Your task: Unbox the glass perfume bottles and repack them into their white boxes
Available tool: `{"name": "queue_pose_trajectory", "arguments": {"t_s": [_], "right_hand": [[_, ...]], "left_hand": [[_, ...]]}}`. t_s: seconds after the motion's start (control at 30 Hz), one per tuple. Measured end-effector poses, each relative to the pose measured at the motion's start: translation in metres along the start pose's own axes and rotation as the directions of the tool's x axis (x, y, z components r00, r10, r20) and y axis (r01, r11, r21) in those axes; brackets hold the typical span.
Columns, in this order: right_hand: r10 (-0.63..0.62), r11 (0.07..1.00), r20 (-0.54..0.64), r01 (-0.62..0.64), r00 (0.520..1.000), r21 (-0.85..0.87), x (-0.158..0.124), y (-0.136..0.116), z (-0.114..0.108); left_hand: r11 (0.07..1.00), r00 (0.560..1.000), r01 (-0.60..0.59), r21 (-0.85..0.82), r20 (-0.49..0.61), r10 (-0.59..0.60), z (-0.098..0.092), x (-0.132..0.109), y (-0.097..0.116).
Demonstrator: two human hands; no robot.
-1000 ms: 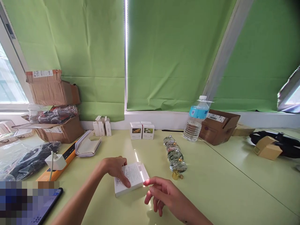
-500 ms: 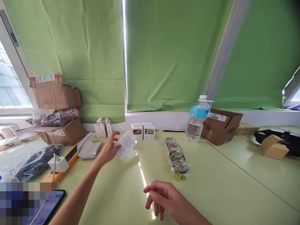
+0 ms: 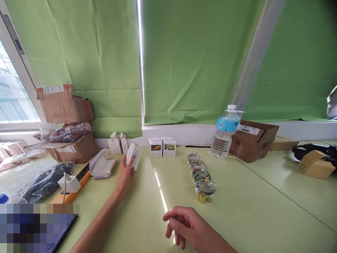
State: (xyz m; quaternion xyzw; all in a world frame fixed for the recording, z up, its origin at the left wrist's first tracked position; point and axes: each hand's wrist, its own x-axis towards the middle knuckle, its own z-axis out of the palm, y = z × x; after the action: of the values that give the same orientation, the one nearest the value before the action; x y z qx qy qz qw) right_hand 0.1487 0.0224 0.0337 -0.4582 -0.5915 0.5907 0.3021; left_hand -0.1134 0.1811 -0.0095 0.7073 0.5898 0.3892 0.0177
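Head view: hands [image 3: 126, 178] [image 3: 188, 223] apart, left foremost

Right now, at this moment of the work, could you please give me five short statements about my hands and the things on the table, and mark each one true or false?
1. The left hand holds a white box. True.
2. Both hands are holding something. False: the right hand is empty.
3. The water bottle stands to the right of the white boxes with flower pictures. True.
4. The bottle carries a red band. False: its label is blue.
5. The white charger is on the orange power strip. True.
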Motion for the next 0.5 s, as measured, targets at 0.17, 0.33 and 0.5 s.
{"name": "queue_pose_trajectory", "arguments": {"t_s": [0.17, 0.33, 0.5], "right_hand": [[0.03, 0.998, -0.004, -0.03, 1.0, -0.052, -0.003, 0.0, 0.002], [0.066, 0.993, 0.032, -0.062, 0.997, -0.1, -0.005, -0.004, 0.002], [0.072, 0.972, 0.045, -0.06, 0.996, -0.226, -0.001, -0.002, 0.001]], "left_hand": [[0.992, 0.998, 0.036, 0.122, 0.043, -0.041, 0.001, -0.005, -0.004], [0.97, 0.994, 0.04, 0.239, 0.087, -0.062, 0.005, -0.006, -0.002], [0.947, 0.992, 0.051, 0.318, 0.091, -0.084, 0.022, 0.013, -0.001]]}}
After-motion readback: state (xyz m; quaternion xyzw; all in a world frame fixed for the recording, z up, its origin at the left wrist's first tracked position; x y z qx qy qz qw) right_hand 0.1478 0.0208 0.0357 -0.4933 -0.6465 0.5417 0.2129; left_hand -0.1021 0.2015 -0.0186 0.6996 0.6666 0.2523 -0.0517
